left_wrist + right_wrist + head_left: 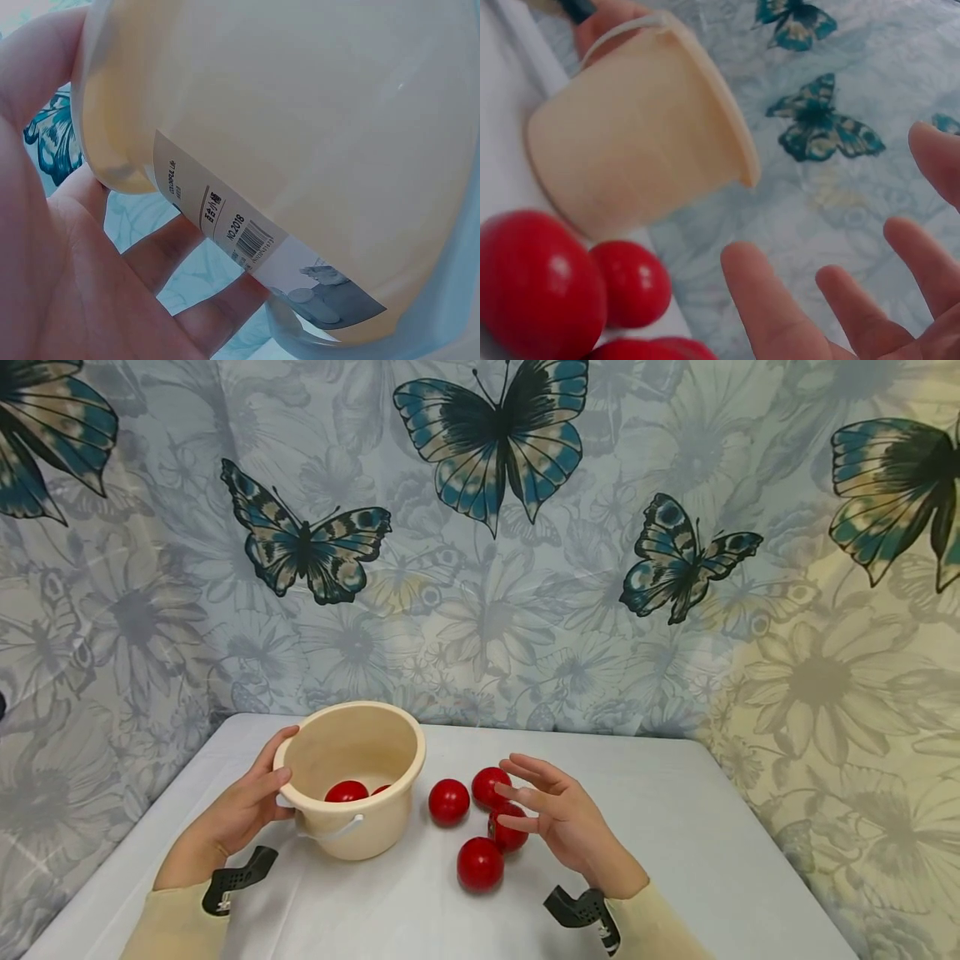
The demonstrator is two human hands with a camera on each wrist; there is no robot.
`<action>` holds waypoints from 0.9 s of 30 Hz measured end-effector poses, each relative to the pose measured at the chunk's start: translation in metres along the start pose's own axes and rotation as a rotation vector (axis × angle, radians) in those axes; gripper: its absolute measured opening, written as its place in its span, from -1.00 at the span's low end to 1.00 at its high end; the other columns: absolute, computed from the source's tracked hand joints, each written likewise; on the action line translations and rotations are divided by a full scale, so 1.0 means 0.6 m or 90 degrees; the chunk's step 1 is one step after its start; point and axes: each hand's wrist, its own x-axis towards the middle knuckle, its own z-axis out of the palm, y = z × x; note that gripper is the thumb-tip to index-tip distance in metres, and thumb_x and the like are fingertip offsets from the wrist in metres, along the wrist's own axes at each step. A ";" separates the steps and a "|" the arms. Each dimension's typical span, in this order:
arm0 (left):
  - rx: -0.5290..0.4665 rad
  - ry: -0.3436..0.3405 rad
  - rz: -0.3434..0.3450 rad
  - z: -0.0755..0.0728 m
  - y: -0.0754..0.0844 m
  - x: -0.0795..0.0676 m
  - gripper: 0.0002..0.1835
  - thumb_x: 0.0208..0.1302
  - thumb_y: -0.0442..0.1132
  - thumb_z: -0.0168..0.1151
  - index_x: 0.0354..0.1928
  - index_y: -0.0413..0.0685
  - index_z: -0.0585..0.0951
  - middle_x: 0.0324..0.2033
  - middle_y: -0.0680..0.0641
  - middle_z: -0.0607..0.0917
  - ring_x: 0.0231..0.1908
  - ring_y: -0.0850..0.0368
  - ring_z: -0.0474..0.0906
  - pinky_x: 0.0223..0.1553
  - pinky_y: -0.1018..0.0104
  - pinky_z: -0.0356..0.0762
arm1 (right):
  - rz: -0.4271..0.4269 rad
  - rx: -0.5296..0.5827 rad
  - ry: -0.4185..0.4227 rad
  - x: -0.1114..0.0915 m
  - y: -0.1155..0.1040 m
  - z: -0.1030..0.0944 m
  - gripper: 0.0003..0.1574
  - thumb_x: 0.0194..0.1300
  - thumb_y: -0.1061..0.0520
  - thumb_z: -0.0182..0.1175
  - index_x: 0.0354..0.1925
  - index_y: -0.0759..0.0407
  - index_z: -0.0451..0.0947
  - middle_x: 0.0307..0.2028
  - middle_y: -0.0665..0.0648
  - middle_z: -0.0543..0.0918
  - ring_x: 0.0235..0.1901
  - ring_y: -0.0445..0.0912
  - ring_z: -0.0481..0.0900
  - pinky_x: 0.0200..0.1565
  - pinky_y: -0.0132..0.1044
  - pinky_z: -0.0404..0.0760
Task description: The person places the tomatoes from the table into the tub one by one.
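Observation:
A cream plastic bucket stands on the left part of the table, tipped slightly so its inside shows. My left hand grips it by the rim on its left side. In the left wrist view a printed label is on the bucket wall near those fingers. Inside lie a shiny red ball and part of another. My right hand hovers over the table with fingers spread, holding nothing. Close to its fingertips are red balls, one partly covered by the fingers. Another red ball sits nearer me.
A white cloth covers the table. Behind it hangs a fabric backdrop with butterflies and flowers. A further red ball lies just right of the bucket. The bucket's pale handle hangs at its front. Black straps are on both wrists.

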 end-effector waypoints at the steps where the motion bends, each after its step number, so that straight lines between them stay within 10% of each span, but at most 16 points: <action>1: 0.000 0.000 0.000 0.000 0.000 0.000 -0.36 0.58 -0.16 -0.18 0.55 0.33 -0.12 0.49 -0.24 -0.23 0.35 -0.54 -0.08 -0.02 -0.58 0.25 | 0.008 -0.011 -0.003 -0.005 0.002 -0.006 -0.34 0.37 0.23 0.24 0.39 0.18 0.37 0.38 0.34 0.27 0.26 0.25 0.40 -0.01 0.19 0.55; 12: -0.005 -0.003 0.001 -0.001 0.000 0.000 -0.37 0.58 -0.18 -0.20 0.55 0.32 -0.13 0.50 -0.24 -0.25 0.36 -0.54 -0.11 -0.01 -0.60 0.22 | 0.093 -0.093 -0.101 -0.052 0.053 -0.037 -0.33 0.40 0.29 0.16 0.42 0.31 0.28 0.40 0.37 0.24 0.27 0.27 0.38 -0.02 0.16 0.56; 27: -0.009 0.000 -0.001 0.000 0.001 -0.001 -0.36 0.58 -0.18 -0.19 0.55 0.32 -0.13 0.50 -0.23 -0.26 0.37 -0.54 -0.14 -0.01 -0.64 0.16 | 0.120 -0.154 -0.092 -0.063 0.078 -0.041 -0.32 0.35 0.22 0.26 0.39 0.23 0.38 0.40 0.33 0.27 0.20 0.21 0.48 -0.06 0.09 0.61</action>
